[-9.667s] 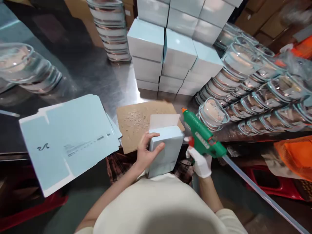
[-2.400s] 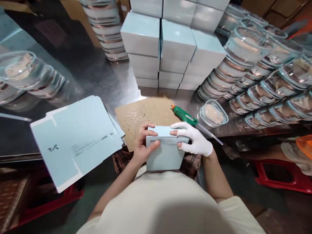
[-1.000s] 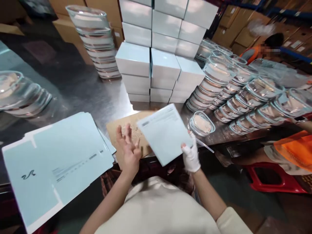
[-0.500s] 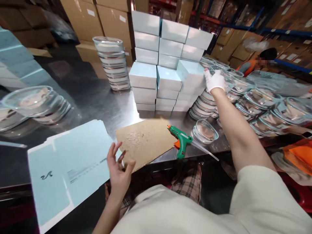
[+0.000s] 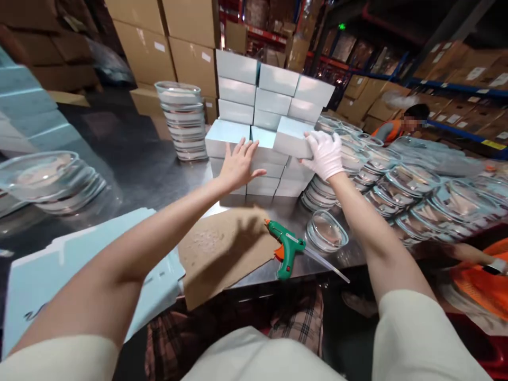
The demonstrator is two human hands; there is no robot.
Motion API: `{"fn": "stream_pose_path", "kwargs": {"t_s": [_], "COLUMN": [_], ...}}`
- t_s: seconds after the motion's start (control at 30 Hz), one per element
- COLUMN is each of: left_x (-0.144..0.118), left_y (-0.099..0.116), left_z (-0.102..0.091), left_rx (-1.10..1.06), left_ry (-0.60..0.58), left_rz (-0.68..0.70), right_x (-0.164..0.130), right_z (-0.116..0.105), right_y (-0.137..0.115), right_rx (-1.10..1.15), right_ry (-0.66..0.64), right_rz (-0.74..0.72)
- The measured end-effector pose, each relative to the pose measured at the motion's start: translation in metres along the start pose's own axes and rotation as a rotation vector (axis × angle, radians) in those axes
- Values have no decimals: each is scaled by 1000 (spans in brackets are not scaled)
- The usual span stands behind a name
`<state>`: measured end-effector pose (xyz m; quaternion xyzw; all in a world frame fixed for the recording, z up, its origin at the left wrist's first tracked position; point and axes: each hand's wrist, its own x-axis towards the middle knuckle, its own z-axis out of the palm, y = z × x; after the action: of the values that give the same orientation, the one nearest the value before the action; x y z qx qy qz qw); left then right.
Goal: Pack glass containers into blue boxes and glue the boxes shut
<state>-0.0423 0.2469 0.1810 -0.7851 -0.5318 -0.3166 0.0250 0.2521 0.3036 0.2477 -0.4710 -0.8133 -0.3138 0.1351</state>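
My right hand (image 5: 326,154), in a white glove with bare fingertips, grips the right side of a white box (image 5: 291,136) on the front stack. That box sits turned and tilted against the ones around it. My bare left hand (image 5: 238,165) is open, fingers spread, in front of the middle boxes (image 5: 264,170); whether it touches them I cannot tell. Nearer to me, a green glue gun (image 5: 289,244) with a clear glue stick lies at the right edge of a brown cardboard sheet (image 5: 222,254).
Flat light-blue cartons (image 5: 159,296) lie at the left table edge. Round glass dishes stand in a tall stack (image 5: 183,124), at the far left (image 5: 51,177) and in rows on the right (image 5: 413,182). A small dish stack (image 5: 326,233) is beside the gun. A co-worker (image 5: 400,127) is beyond.
My left hand has risen from above the cardboard to the front of the boxes. My right hand has taken hold of the right-hand box, which has shifted left and tilted. The view has shifted slightly.
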Motion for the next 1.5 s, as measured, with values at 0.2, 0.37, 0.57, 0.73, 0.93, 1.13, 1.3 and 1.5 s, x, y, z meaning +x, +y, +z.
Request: {"fn": "stream_pose_path", "kwargs": {"t_s": [0.2, 0.37, 0.57, 0.73, 0.93, 1.13, 1.3, 1.5], "left_x": [70, 91, 104, 100, 104, 73, 43, 27], "left_y": [9, 38, 53, 37, 40, 22, -27, -12], "left_z": [28, 61, 86, 87, 89, 44, 20, 5], "left_rx": [73, 60, 13, -6, 17, -259, -249, -141], "left_ry": [-45, -37, -3, 34, 2, 188, 254, 171], "left_rz": [74, 137, 68, 96, 101, 176, -102, -78], "right_x": [0, -21, -22, -15, -5, -25, -104, -221], "right_z": [-15, -4, 6, 8, 17, -8, -39, -35], "right_y": [35, 60, 50, 35, 32, 23, -37, -96], "right_rx": [-65, -25, 1, 40, 108, 120, 193, 519], "right_ry": [-26, -52, -70, -70, -105, -135, -82, -45], "right_rz": [14, 37, 45, 80, 89, 149, 132, 208]}}
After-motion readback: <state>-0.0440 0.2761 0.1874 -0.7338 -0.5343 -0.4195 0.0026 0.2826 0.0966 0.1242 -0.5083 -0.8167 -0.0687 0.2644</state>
